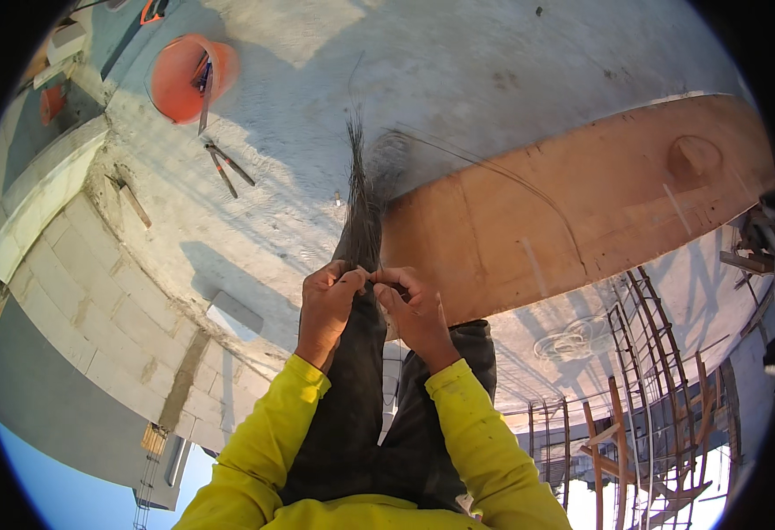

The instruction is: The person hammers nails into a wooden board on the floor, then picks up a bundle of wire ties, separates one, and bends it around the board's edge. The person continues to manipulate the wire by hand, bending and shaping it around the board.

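Note:
A bundle of thin dark tie wire (362, 216) lies along my raised left leg, its loose ends fanning out at the far end. At the bundle's near end, my left hand (325, 305) is closed, thumb and fingertips pinched on the wires. Close beside it, my right hand (415, 309) is closed in a pinch at the same end, the fingertips almost meeting. Whether a separate strand runs between the fingertips is too small to tell. Both forearms wear yellow sleeves.
Right of my legs lies a large brown board (511, 221) with a long bent wire (529, 184) on it. Ahead on the left are an orange bucket (180, 81) holding a tool, and pincers (226, 168) with red-and-black handles. A block wall (96, 283) borders the left; rebar cages (652, 353) stand right.

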Available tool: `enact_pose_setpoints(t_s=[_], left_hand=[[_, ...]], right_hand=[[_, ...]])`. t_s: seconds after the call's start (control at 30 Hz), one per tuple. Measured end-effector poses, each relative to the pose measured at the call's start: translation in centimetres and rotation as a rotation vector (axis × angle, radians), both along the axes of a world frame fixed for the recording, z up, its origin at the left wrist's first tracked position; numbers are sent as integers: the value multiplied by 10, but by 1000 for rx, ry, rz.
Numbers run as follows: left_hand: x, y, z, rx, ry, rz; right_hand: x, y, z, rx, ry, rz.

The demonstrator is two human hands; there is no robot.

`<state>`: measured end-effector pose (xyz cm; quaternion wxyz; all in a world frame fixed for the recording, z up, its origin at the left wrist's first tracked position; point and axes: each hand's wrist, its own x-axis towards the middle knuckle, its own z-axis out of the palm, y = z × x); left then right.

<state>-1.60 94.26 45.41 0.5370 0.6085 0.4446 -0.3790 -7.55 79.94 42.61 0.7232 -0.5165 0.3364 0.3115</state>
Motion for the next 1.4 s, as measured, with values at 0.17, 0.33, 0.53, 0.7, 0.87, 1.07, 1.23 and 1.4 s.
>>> enact_pose_setpoints(t_s=[0.17, 0.33, 0.53, 0.7, 0.87, 1.07, 1.23, 1.4], left_hand=[[0, -3, 5, 14, -13, 14], [-7, -16, 5, 5, -45, 103], [-12, -31, 0, 200, -176, -45], [-6, -30, 5, 430, -271, 29], [0, -37, 6, 564, -348, 91], [33, -53, 1, 675, -290, 364], [94, -59, 17, 790, -581, 292], [158, -86, 43, 796, -767, -9]], right_hand=[[-6, -7, 3, 73, -26, 63], [-2, -21, 11, 339, 190, -102], [10, -31, 42, 34, 128, 139], [10, -45, 73, 41, -27, 55], [13, -48, 125, -304, -454, 267], [10, -68, 232, -175, -690, 132], [-6, -135, 315, -225, -598, -499], [-24, -193, 337, -777, -481, -702]])
